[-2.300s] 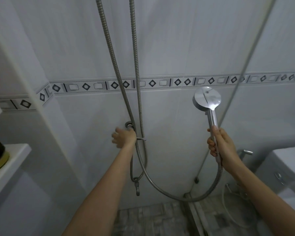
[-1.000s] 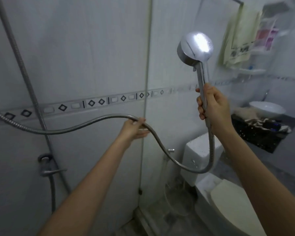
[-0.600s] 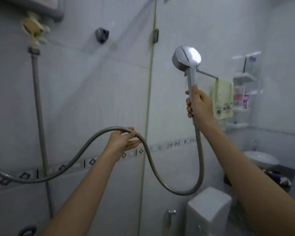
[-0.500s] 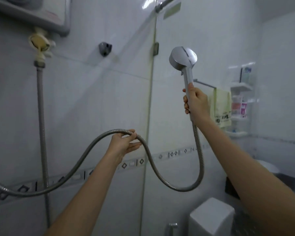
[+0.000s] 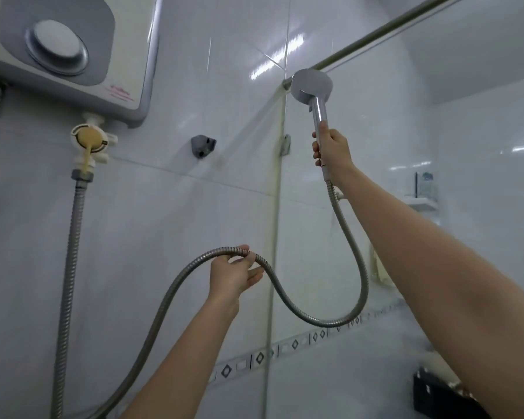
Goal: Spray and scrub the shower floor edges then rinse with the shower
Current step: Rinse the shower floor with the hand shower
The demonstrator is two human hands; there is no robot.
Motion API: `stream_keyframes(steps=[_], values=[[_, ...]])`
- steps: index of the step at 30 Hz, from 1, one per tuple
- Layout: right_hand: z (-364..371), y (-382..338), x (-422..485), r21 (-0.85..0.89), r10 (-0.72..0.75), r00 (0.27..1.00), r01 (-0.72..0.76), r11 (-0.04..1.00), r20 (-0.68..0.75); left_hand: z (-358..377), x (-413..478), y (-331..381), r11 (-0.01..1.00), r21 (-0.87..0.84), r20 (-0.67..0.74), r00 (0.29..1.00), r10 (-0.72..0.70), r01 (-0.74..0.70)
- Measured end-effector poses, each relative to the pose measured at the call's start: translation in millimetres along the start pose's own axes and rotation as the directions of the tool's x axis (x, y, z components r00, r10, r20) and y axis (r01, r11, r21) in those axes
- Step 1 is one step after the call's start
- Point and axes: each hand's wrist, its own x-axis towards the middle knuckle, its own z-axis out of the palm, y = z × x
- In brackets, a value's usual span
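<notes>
Chrome shower head (image 5: 311,86) is up high on the right, in front of the white-tiled wall (image 5: 194,222), back of its round disc facing the camera. Right hand (image 5: 332,152) grips the lower handle, fingers curled tight round it, arm reaching up from the lower right. Head sits just by the end of a metal rail (image 5: 375,34) that runs diagonally to the top-right corner; can't tell if they touch.

Ribbed metal hose (image 5: 350,252) drops from the handle's base, swings into a U-loop approx level w/ the diamond-pattern border strip (image 5: 285,347), then climbs to the left hand (image 5: 232,275). That hand holds the hose at the crest of a hump: one digit hooked over the top, other fingers stretched looser underneath. From there the hose falls away left & down, out of frame at the bottom edge.

Grey wall bracket (image 5: 203,145) is fixed to the tile left of the shower head, lower than it & well apart, above the left hand. Upper left: white-and-grey water heater (image 5: 73,49) w/ a round dial (image 5: 56,46). Under it a white & yellowish valve (image 5: 90,143), and a 2nd ribbed pipe (image 5: 73,237) going straight down from that. Glass-panel edge w/ a small hinge (image 5: 286,145) runs vertically just left of the right hand. Far right: small shelf (image 5: 421,204) w/ a blurred container (image 5: 427,184) on it. Bottom right: dark object (image 5: 436,394), can't tell what.
</notes>
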Motion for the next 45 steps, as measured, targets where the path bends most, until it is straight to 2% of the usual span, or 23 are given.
stream_keyframes(steps=[9,19,28,39,45], values=[[-14,-9,19,-0.039,-0.028,0.994,0.024,0.999,-0.107,-4,4,1,0.998,-0.064,0.029,1.0,-0.007,0.009],[-86,-51,4,-0.126,-0.021,0.991,0.004,0.992,-0.131,25,-55,9,0.997,-0.074,0.0,1.0,-0.007,0.007],[-179,-90,-42,-0.065,0.044,0.995,-0.05,0.997,-0.094,79,-165,-8,0.999,-0.039,-0.073,0.997,-0.006,0.003],[-261,-128,-107,-0.09,0.151,0.988,-0.152,0.984,-0.012,119,-288,-24,0.999,-0.012,-0.168,0.985,-0.034,0.032],[-290,-139,-141,-0.113,0.222,0.975,-0.219,0.969,0.019,124,-311,-20,0.997,0.042,-0.124,0.991,-0.059,0.064]])
